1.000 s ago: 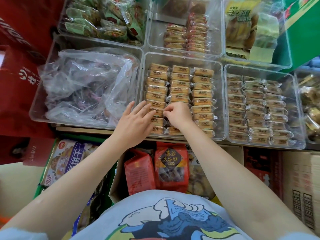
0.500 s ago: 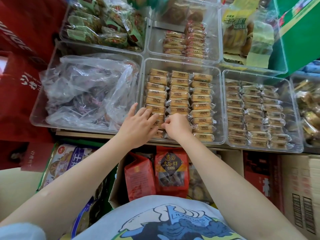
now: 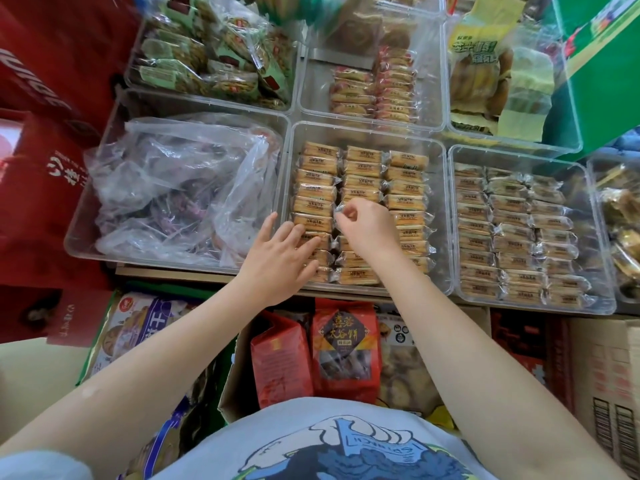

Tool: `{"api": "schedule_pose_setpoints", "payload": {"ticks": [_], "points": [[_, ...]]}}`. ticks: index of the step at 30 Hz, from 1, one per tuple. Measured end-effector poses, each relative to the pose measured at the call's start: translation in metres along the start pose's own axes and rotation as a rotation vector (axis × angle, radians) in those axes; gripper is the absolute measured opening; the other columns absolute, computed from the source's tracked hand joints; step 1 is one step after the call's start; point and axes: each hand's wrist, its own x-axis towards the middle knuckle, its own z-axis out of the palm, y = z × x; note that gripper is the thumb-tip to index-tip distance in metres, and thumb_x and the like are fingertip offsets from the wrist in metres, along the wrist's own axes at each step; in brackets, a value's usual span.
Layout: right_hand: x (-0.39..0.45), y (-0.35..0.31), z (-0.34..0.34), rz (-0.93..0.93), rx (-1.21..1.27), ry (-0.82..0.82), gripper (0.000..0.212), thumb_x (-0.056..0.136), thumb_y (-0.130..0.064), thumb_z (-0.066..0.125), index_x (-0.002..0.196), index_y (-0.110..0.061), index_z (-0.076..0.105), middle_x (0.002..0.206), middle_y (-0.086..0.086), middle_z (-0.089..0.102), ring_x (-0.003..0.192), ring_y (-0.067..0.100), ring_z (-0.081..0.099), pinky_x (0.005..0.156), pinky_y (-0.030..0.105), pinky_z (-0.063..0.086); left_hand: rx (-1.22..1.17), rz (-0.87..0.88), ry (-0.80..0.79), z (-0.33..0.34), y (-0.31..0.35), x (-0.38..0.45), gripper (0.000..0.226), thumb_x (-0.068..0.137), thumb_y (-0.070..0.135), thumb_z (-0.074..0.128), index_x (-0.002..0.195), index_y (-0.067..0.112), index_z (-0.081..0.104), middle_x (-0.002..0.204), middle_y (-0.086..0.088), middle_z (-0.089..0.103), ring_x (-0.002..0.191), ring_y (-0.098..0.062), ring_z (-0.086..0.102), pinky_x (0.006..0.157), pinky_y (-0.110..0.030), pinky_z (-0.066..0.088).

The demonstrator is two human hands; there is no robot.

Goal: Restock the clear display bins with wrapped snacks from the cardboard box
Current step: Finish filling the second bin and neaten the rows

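Observation:
A clear display bin in the middle holds three columns of golden wrapped snacks. My left hand lies flat with straight fingers on the near packs of the left column. My right hand is curled over the middle column and pinches the crimped end of a wrapped snack. Below the shelf edge an open cardboard box holds red snack bags.
A bin of crumpled clear plastic bags lies to the left, another full bin of wrapped snacks to the right. Behind are bins with green packs and pink packs. Red cartons stand at left, a brown carton at lower right.
My right hand has moved from the near end of the middle column farther up the bin and now pinches a wrapper end. My left hand stays on the left column.

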Motion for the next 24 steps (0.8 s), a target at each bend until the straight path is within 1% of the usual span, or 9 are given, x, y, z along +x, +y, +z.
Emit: {"api": "schedule_pose_setpoints", "payload": {"ticks": [2,5,10,13,16,18,20,22,24], "points": [[0.006,-0.008,0.006,0.011,-0.107,-0.089,0.024,0.096,-0.047,0.059,0.096,-0.023,0.063,0.086,-0.007,0.062,0.081,0.015,0.059,0.064,0.032,0.049,0.004,-0.005,-0.003,-0.001,0.002,0.0,0.068,0.099,0.055,0.012,0.147,0.024,0.051,0.145,-0.012,0.054,0.139,-0.03,0.043,0.122,-0.055,0.008],[0.014,-0.011,0.019,0.055,-0.234,-0.17,0.026,0.095,-0.047,0.063,0.092,-0.021,0.066,0.084,-0.004,0.064,0.079,0.017,0.059,0.06,0.029,0.043,0.017,-0.011,-0.023,-0.002,0.003,0.001,0.071,0.098,0.056,0.008,0.15,0.025,0.045,0.148,-0.012,0.05,0.141,-0.029,0.039,0.122,-0.054,0.003],[0.02,0.002,0.014,0.134,0.166,-0.212,0.018,0.092,-0.031,0.071,0.097,-0.016,0.079,0.104,-0.003,0.072,0.096,0.014,0.063,0.089,0.033,0.051,0.031,0.006,-0.013,0.003,0.004,0.001,0.061,0.102,0.057,0.02,0.151,0.031,0.044,0.141,-0.016,0.056,0.134,-0.033,0.046,0.12,-0.056,0.009],[0.018,0.005,0.009,0.166,0.269,-0.217,0.015,0.089,-0.03,0.075,0.096,-0.018,0.08,0.108,-0.003,0.072,0.096,0.011,0.06,0.095,0.034,0.048,0.029,-0.005,-0.003,0.003,0.009,0.001,0.062,0.1,0.058,0.02,0.148,0.031,0.048,0.138,-0.019,0.056,0.131,-0.035,0.047,0.119,-0.06,0.014],[0.018,-0.003,0.012,0.125,0.136,-0.214,0.017,0.091,-0.032,0.072,0.097,-0.018,0.08,0.098,-0.003,0.073,0.092,0.013,0.063,0.085,0.031,0.049,0.005,0.003,0.081,0.004,0.014,0.002,0.059,0.098,0.055,0.029,0.137,0.024,0.061,0.13,-0.021,0.059,0.125,-0.037,0.049,0.116,-0.061,0.02],[0.018,-0.008,0.014,0.111,0.033,-0.215,0.018,0.093,-0.034,0.069,0.097,-0.02,0.079,0.089,-0.004,0.072,0.083,0.013,0.063,0.074,0.028,0.045,-0.025,0.002,0.099,0.004,0.014,0.006,0.059,0.098,0.055,0.029,0.134,0.024,0.064,0.137,-0.021,0.055,0.131,-0.036,0.044,0.117,-0.06,0.02],[0.019,-0.009,0.014,0.109,-0.015,-0.234,0.019,0.094,-0.036,0.068,0.097,-0.021,0.079,0.085,-0.006,0.07,0.074,0.009,0.059,0.063,0.026,0.04,-0.063,0.002,0.03,-0.001,0.014,0.009,0.063,0.099,0.059,0.021,0.14,0.027,0.057,0.154,-0.02,0.04,0.146,-0.036,0.031,0.121,-0.058,0.009],[0.018,-0.006,0.013,0.088,-0.027,-0.243,0.02,0.093,-0.038,0.068,0.096,-0.022,0.079,0.086,-0.006,0.071,0.072,0.008,0.058,0.058,0.025,0.04,-0.058,0.001,-0.052,-0.004,0.011,0.01,0.07,0.098,0.063,0.008,0.151,0.032,0.041,0.164,-0.017,0.023,0.153,-0.033,0.017,0.122,-0.056,-0.005],[0.014,0.002,0.011,0.061,0.022,-0.168,0.02,0.091,-0.04,0.069,0.091,-0.023,0.079,0.086,-0.006,0.072,0.08,0.013,0.065,0.069,0.03,0.052,-0.028,0.004,-0.095,-0.004,0.007,0.009,0.069,0.099,0.065,0.004,0.157,0.036,0.028,0.166,-0.014,0.019,0.154,-0.03,0.015,0.121,-0.057,-0.011]]}}
